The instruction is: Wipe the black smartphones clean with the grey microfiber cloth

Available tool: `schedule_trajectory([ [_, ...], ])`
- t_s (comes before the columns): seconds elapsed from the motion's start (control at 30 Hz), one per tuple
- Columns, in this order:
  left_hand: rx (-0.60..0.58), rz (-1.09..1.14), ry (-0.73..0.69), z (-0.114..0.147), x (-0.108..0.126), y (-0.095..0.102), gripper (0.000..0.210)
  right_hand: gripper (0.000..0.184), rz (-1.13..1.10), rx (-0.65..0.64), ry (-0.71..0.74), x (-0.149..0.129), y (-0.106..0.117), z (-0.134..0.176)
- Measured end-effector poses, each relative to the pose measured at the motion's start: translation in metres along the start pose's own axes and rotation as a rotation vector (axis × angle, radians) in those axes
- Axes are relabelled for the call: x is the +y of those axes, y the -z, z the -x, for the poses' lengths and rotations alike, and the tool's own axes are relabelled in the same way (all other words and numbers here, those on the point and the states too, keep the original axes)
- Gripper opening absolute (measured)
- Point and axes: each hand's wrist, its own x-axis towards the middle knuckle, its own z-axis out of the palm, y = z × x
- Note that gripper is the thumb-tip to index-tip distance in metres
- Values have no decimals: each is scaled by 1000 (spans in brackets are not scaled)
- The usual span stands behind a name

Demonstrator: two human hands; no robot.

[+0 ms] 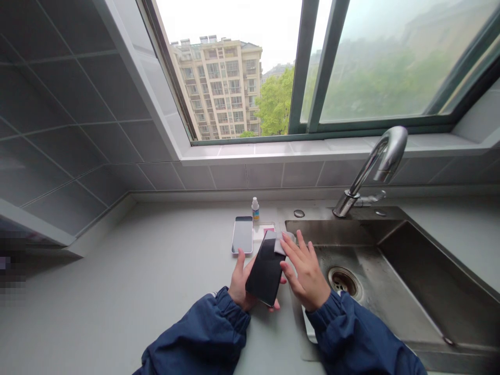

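Wiping looks underway, though what remains is unclear; the left hand point(238, 285) has its fingers wrapped round the black phone point(264, 272), above the table point(175, 260); the right hand point(309, 272), fingers outstretched, presses a white cloth point(278, 245) on its upper end; 1 other phone point(242, 235) lies untouched.

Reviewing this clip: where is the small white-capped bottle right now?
In the head view, the bottle stands upright on the counter, left of the sink, beside the far right corner of the flat-lying phone.
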Motion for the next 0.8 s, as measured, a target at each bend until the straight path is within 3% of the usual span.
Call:
schedule_trajectory([
  [0.2, 18, -22, -4, 0, -1, 2, 95, 50, -4, -25, -3, -3, -1, 1],
  [0.37, 60, 5, -11, -1, -3, 6, 90, 45, -66, -137, 175, -17, 5, 6],
  [0.5, 157, 100, -123, -2, -4, 3, 86, 42, -159, -163, 309, -31, 9, 10],
  [0.8, 185, 176, -125, -3, -2, 3, 92, 55, -218, -219, 409, -53, 9, 15],
])
